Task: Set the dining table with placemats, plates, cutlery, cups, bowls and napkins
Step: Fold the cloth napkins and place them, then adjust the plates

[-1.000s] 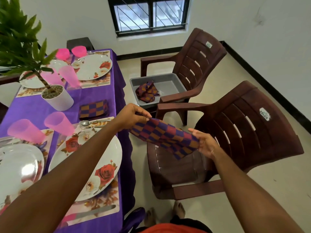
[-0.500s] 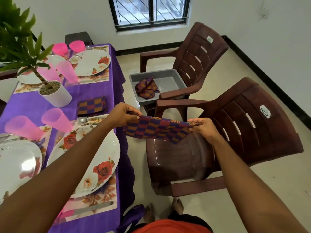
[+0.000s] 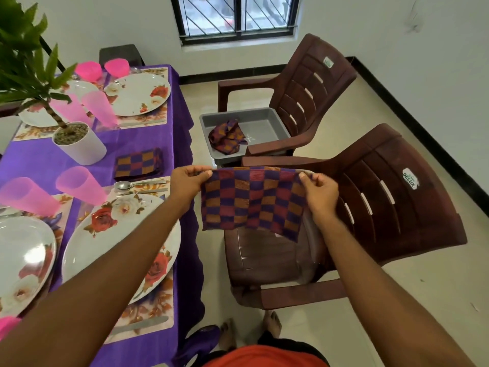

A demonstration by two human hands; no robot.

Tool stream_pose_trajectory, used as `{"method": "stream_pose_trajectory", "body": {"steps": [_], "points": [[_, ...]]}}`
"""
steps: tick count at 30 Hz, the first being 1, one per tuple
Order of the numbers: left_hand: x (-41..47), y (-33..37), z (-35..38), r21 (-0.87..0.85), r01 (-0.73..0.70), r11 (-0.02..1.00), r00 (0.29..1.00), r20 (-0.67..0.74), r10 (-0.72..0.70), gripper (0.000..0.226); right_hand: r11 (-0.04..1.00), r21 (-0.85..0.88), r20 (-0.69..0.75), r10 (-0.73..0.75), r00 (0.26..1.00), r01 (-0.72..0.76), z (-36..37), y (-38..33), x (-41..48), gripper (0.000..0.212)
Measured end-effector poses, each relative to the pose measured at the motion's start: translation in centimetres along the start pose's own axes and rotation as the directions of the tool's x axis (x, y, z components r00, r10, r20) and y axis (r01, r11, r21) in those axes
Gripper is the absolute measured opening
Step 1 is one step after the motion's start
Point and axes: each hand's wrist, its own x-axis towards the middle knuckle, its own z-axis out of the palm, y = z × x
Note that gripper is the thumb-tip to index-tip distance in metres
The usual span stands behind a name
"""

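Chair seat partly behind outspread napkin

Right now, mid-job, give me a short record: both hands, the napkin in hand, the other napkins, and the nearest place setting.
left hand: pinches one top corner of the held napkin
right hand: pinches the other top corner
held napkin: checked, hanging open in front of the near chair
folded napkin: on the tablecloth, beyond the near plate
spare napkin: crumpled in the grey tub on the far chair
near setting: plate, spoon, pink cup
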Motion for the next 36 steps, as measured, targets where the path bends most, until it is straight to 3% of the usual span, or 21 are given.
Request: {"method": "stream_pose_trajectory", "body": {"steps": [2, 4, 7, 10, 13, 24, 36], "points": [[-0.9, -1.5, 2.0, -0.036, 0.047, 0.998, 0.992, -0.119, -0.051, 0.01, 0.991, -0.121, -0.06, -0.064, 0.996, 0.057, 2.3, 1.1, -2.2, 0.019], [-2.5, -2.8, 4.4, -0.005, 0.045, 0.999, 0.994, -0.097, -0.046, 0.012, 0.977, -0.168, -0.005, -0.137, 0.991, 0.134, 4.7, 1.8, -4.9, 0.023], [-5.5, -3.6, 7.8, 0.052, 0.011, 0.999, 1.0, 0.017, -0.012, 0.016, 0.982, -0.123, 0.049, -0.135, 0.99, 0.14, 7.4, 2.5, -7.8, 0.024], [-7.3, -4.1, 9.2, 0.101, -0.029, 0.994, 0.999, -0.038, 0.033, 0.018, 0.988, -0.083, 0.068, -0.125, 0.99, 0.131, 8.6, 2.6, -9.2, 0.017], [-7.7, -4.2, 9.0, 0.029, 0.02, 0.999, 0.995, -0.099, -0.018, 0.019, 0.978, -0.081, 0.1, -0.183, 0.978, 0.192, 8.2, 2.6, -9.6, 0.016], [-8.7, -4.6, 9.8, -0.074, 0.06, 0.995, 0.996, -0.058, -0.064, 0.023, 0.954, -0.079, 0.168, -0.273, 0.947, 0.289, 8.1, 2.6, -10.1, 0.017], [-8.4, -3.9, 9.6, -0.03, 0.042, 0.999, 0.998, -0.05, -0.043, 0.023, 0.948, -0.068, 0.231, -0.288, 0.929, 0.31, 9.1, 2.3, -10.2, 0.021]]}}
